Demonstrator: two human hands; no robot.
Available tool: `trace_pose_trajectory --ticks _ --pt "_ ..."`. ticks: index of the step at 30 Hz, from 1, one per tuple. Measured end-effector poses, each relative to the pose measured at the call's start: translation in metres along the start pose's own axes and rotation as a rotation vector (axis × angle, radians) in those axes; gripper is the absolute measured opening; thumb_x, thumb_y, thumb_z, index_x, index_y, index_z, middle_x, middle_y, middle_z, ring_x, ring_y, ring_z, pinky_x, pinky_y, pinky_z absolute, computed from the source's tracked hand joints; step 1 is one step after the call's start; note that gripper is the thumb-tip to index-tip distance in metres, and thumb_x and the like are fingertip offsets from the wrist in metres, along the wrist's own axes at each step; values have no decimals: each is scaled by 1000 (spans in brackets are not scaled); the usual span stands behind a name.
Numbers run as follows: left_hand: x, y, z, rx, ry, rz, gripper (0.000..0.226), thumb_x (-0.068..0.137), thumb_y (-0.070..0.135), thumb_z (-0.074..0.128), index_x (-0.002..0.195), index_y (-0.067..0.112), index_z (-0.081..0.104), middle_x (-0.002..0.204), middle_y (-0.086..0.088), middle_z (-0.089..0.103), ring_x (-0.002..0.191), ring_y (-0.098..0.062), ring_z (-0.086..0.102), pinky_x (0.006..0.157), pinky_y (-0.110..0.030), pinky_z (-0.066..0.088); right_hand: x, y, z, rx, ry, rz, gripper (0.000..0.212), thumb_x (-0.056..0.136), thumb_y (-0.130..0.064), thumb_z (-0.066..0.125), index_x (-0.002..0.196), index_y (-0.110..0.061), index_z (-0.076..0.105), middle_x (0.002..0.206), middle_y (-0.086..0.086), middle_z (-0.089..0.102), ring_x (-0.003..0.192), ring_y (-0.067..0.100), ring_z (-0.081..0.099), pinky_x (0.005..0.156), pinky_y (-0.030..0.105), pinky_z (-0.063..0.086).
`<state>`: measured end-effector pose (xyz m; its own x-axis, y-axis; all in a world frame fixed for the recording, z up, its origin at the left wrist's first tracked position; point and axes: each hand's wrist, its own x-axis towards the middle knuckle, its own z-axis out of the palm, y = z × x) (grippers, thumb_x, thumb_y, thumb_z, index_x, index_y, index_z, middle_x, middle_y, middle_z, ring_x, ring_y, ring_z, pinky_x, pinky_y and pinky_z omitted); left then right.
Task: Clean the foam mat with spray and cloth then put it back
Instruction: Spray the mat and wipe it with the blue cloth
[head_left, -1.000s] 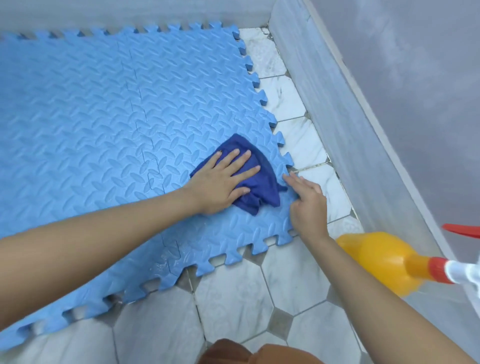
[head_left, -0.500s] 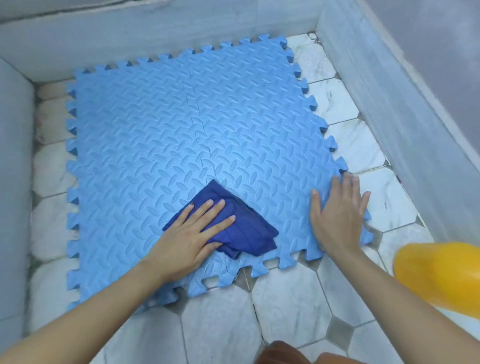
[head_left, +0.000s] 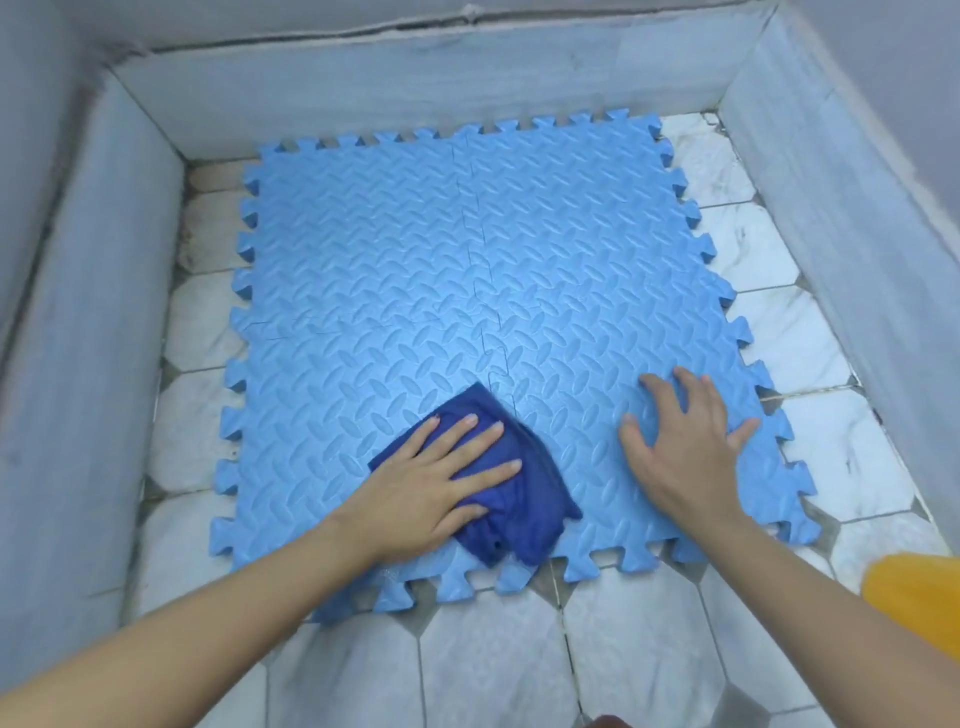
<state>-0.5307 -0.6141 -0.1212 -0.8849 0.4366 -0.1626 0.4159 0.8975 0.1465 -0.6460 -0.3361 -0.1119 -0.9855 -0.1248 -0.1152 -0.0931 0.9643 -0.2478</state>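
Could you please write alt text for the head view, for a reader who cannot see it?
A left hand presses a dark blue cloth flat onto a blue foam mat, while the right hand rests spread on the mat beside it. The mat lies on a tiled floor between low walls; part of a yellow bottle shows at right.

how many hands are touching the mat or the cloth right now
2. The left hand lies flat on the dark blue cloth near the foam mat's front edge; the right hand presses flat on the mat's front right corner.
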Motion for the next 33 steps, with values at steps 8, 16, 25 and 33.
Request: trace_pose_trajectory --ticks 8,16,25,33 --pt "79 -107 -27 -210 155 -787 54 100 50 19 151 37 9 161 -1 -1 148 -23 -1 118 -45 -1 -3 -3 12 -106 59 -40 65 89 -61 29 147 -31 38 153 11 32 146 35 21 103 79 8" --pt "61 -56 -16 -140 135 -488 61 95 55 10 151 34 14 161 -3 7 148 -27 5 117 -45 -2 3 -5 -1 -165 -52 -38 68 89 -55 25 149 -24 33 156 14 26 147 36 18 107 73 16" --pt "69 -100 -28 -304 122 -954 57 100 48 17 153 31 3 161 -1 -6 148 -23 -5 118 -49 0 -2 13 16 -208 -116 -402 66 101 -55 16 151 -16 34 163 -4 15 147 22 24 119 38 6" --pt "77 -143 -138 -308 -8 -720 126 39 88 -26 151 33 -9 159 -2 -18 147 -26 -11 117 -44 -2 151 -130 -113 -34 396 -526 66 98 -57 20 146 -14 38 159 8 31 151 18 8 119 36 1"
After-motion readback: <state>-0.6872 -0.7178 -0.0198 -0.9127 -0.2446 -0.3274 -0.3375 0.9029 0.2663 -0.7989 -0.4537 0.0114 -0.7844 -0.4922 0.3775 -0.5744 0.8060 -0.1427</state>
